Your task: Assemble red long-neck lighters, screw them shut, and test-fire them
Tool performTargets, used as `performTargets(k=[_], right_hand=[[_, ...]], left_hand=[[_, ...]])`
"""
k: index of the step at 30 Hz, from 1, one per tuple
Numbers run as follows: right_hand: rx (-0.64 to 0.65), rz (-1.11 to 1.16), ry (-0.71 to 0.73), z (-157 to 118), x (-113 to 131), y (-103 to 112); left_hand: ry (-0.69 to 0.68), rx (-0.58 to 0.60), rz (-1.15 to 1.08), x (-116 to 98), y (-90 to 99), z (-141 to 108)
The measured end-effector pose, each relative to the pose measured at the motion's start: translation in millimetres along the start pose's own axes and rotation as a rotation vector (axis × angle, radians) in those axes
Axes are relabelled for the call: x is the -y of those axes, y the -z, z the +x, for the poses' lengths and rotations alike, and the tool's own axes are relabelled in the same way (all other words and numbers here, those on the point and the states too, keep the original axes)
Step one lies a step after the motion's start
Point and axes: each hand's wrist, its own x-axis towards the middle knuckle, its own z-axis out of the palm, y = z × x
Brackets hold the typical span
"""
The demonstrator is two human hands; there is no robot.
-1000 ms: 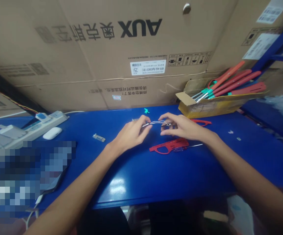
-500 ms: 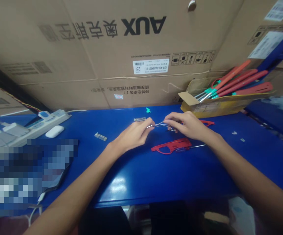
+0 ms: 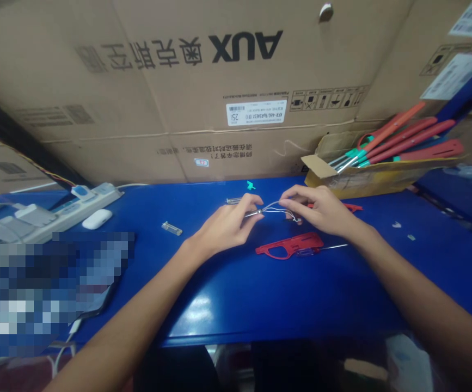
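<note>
My left hand [image 3: 230, 224] is closed on a slim metal tube [image 3: 254, 213], its thumb and forefinger around the end. From that end run thin pale wires [image 3: 275, 203] toward my right hand [image 3: 317, 209], which pinches one of them between thumb and forefinger. A white loop of wire hangs below the right fingers, by a small dark part [image 3: 290, 216] partly hidden there. In front of both hands lies a red plastic lighter shell [image 3: 310, 240], with a thin metal shaft [image 3: 337, 246] sticking out to its right. Another red piece [image 3: 354, 207] shows behind the right wrist.
A yellow carton [image 3: 342, 188] holds several red gas lighters [image 3: 403, 139] at the back right. Clear plastic pieces [image 3: 172, 228] and a green part [image 3: 251, 185] lie on the blue table [image 3: 219, 305]. Left stand a power strip [image 3: 62, 215] and a white case [image 3: 97, 219]. Large cardboard boxes [image 3: 158, 98] form the back.
The left thumb and forefinger have parted a little, showing more of the metal tube's end. The pale wire now bows upward between the hands. The whole view has shifted slightly.
</note>
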Motion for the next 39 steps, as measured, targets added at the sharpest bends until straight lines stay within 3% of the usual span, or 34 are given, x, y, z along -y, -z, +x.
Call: performTargets(k=[16,27,34,39], right_hand=[[0.010,0.012,0.026,0,4,0],[0.035,0.035,0.026,-1,6,-4],[-0.045,0.056,-0.086,2,8,-8],[0.086,0.222,-0.208,-20,-3,-6]], left_hand=[[-0.068,-0.100,0.210,-2,0.5,1],[0.034,-0.154,0.241,-8,3.4,2],[0.155,-0.062,0.187,-8,1.9,6],[0.186,0.023,0.124,-9,-4.8,4]])
